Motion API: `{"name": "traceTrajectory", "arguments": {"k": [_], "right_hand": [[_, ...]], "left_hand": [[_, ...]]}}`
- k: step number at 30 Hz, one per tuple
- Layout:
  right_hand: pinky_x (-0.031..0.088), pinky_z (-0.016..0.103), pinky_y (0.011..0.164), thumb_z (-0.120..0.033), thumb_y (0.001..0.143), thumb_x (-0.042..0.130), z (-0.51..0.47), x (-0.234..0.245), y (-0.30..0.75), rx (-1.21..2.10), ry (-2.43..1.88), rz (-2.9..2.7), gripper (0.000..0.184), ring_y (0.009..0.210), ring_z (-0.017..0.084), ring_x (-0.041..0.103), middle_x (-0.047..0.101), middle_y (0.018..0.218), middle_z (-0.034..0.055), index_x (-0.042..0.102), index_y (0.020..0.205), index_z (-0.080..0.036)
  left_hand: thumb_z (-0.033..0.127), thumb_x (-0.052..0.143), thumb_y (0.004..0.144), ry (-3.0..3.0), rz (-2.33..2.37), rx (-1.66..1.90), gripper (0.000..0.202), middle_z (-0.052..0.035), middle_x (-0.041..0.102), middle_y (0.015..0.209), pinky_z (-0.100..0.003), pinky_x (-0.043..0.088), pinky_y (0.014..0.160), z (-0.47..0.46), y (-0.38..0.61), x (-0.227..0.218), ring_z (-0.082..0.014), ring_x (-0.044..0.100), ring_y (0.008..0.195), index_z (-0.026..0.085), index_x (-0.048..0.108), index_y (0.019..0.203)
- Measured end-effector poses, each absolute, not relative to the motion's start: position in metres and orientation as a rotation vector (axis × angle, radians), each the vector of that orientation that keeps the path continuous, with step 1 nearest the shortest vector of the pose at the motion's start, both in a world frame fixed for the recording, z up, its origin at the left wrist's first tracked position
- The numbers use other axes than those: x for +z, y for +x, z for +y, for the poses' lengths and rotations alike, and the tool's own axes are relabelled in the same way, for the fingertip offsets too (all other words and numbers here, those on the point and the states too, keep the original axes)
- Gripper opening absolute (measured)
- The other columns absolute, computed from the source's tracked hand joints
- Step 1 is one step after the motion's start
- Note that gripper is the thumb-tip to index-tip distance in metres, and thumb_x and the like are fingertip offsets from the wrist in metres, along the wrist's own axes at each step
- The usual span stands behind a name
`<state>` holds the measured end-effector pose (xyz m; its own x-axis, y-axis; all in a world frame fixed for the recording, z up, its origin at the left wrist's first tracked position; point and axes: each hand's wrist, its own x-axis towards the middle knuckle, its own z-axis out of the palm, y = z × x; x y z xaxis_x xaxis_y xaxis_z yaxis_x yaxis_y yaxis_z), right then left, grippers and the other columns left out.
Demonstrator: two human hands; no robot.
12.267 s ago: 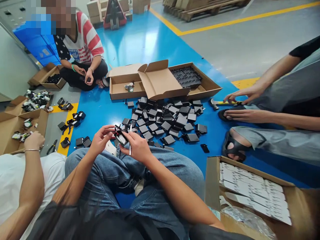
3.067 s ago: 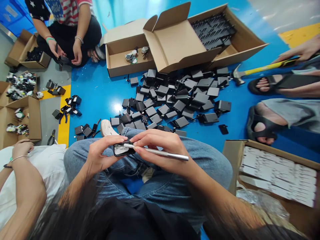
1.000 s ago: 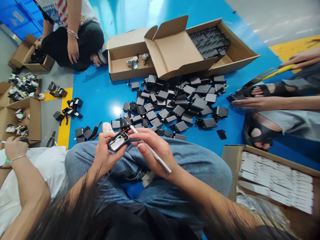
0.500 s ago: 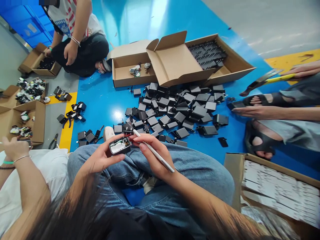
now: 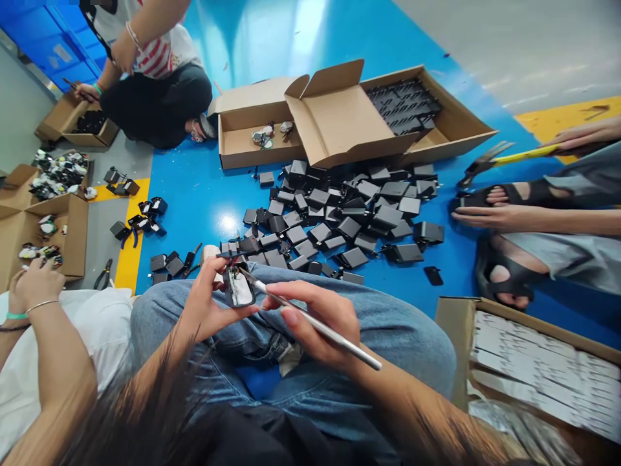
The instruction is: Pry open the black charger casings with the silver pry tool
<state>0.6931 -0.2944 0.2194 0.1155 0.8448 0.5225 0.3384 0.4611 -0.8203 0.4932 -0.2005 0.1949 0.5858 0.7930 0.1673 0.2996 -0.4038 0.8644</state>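
My left hand (image 5: 209, 299) grips a small black plastic case (image 5: 239, 288) above my lap. The case is open toward me, showing a white block and thin wires inside. Between the fingers of my right hand (image 5: 317, 317) is a slim silver tool like a craft knife (image 5: 325, 329), its dark narrow tip at the upper right edge of the case's opening. Whether the tip touches the wires I cannot tell. Just beyond my left fingers a pale rounded object (image 5: 209, 251) is partly hidden.
A pile of black cases (image 5: 339, 217) covers the blue floor ahead, with cardboard boxes (image 5: 339, 129) behind it. At right, a co-worker's hands (image 5: 504, 219) hold a yellow-handled hammer and a black case. A box of white packs (image 5: 538, 362) stands right; pliers (image 5: 103, 275) lie left.
My left hand has turned the case more upright. My right hand has shifted right, bringing the tool's tip to the case's opening. The co-worker's hammer at right has come down onto the black case.
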Motion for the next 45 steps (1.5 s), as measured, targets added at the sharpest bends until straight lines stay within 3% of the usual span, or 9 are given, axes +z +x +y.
{"name": "traceTrajectory", "arguments": {"k": [5,11,15,23,30,35,39,41,45], "right_hand": [[0.061,0.028,0.063,-0.015,0.093,0.059,-0.299,0.222,0.682,0.381,-1.088,-1.516,0.016,0.069,0.017,0.074,0.076,0.083,0.0042,0.062,0.106,-0.023],[0.056,0.025,0.056,-0.012,0.093,0.057,-0.297,0.224,0.678,0.198,-1.047,-1.632,0.014,0.06,0.015,0.069,0.074,0.074,0.0041,0.059,0.105,-0.02],[0.056,0.025,0.055,-0.009,0.092,0.059,-0.296,0.225,0.676,0.142,-1.016,-1.658,0.014,0.06,0.015,0.067,0.074,0.075,0.0074,0.059,0.105,-0.015],[0.053,0.026,0.053,-0.01,0.094,0.056,-0.296,0.221,0.669,0.013,-1.0,-1.678,0.008,0.059,0.015,0.063,0.072,0.072,0.0067,0.06,0.101,-0.01],[0.05,0.026,0.053,-0.01,0.096,0.056,-0.296,0.224,0.667,-0.03,-1.01,-1.716,0.006,0.058,0.014,0.061,0.07,0.07,0.006,0.061,0.099,-0.008],[0.051,0.027,0.054,-0.012,0.097,0.055,-0.298,0.226,0.666,-0.044,-1.018,-1.753,0.009,0.06,0.015,0.062,0.07,0.07,0.0063,0.062,0.097,-0.007],[0.052,0.026,0.057,-0.015,0.1,0.053,-0.301,0.227,0.665,-0.062,-1.055,-1.792,0.014,0.061,0.014,0.063,0.07,0.071,0.0046,0.064,0.093,-0.009],[0.052,0.026,0.059,-0.015,0.1,0.053,-0.303,0.228,0.665,-0.074,-1.08,-1.808,0.016,0.063,0.014,0.063,0.069,0.071,0.004,0.065,0.091,-0.009],[0.052,0.027,0.062,-0.015,0.1,0.052,-0.305,0.229,0.664,-0.092,-1.134,-1.843,0.019,0.066,0.014,0.063,0.067,0.069,0.003,0.065,0.087,-0.01]], "left_hand": [[0.05,0.079,0.079,2.083,0.873,0.859,0.06,-0.0052,0.067,0.114,-0.029,0.062,0.065,-0.207,0.497,0.192,-0.0209,0.072,0.09,0.03,0.05,0.127],[0.05,0.079,0.077,2.19,0.847,0.886,0.063,-0.0074,0.068,0.123,-0.04,0.064,0.074,-0.21,0.496,0.188,-0.029,0.072,0.101,0.03,0.048,0.128],[0.042,0.075,0.081,2.196,0.843,0.898,0.059,-0.0072,0.067,0.121,-0.042,0.064,0.077,-0.212,0.495,0.187,-0.0277,0.071,0.102,0.031,0.045,0.131],[0.03,0.076,0.078,2.247,0.779,1.05,0.065,-0.0023,0.068,0.101,-0.035,0.058,0.063,-0.208,0.496,0.18,-0.0219,0.068,0.08,0.036,0.049,0.137],[0.027,0.083,0.066,2.268,0.716,1.128,0.086,-0.0011,0.071,0.103,-0.036,0.051,0.048,-0.204,0.494,0.176,-0.018,0.058,0.057,0.043,0.048,0.142],[0.025,0.086,0.064,2.255,0.699,1.137,0.087,-0.003,0.073,0.115,-0.038,0.056,0.056,-0.204,0.49,0.171,-0.0238,0.069,0.077,0.042,0.049,0.142],[0.025,0.085,0.067,2.32,0.695,1.147,0.084,-0.0043,0.072,0.119,-0.039,0.061,0.073,-0.206,0.49,0.172,-0.0255,0.072,0.097,0.036,0.047,0.142],[0.025,0.084,0.069,2.374,0.707,1.16,0.081,-0.004,0.073,0.115,-0.035,0.06,0.073,-0.206,0.491,0.175,-0.0227,0.072,0.095,0.032,0.048,0.141],[0.021,0.079,0.074,2.43,0.74,1.156,0.067,-0.0015,0.073,0.106,-0.025,0.052,0.059,-0.206,0.496,0.182,-0.0146,0.066,0.074,0.029,0.051,0.135]]}}
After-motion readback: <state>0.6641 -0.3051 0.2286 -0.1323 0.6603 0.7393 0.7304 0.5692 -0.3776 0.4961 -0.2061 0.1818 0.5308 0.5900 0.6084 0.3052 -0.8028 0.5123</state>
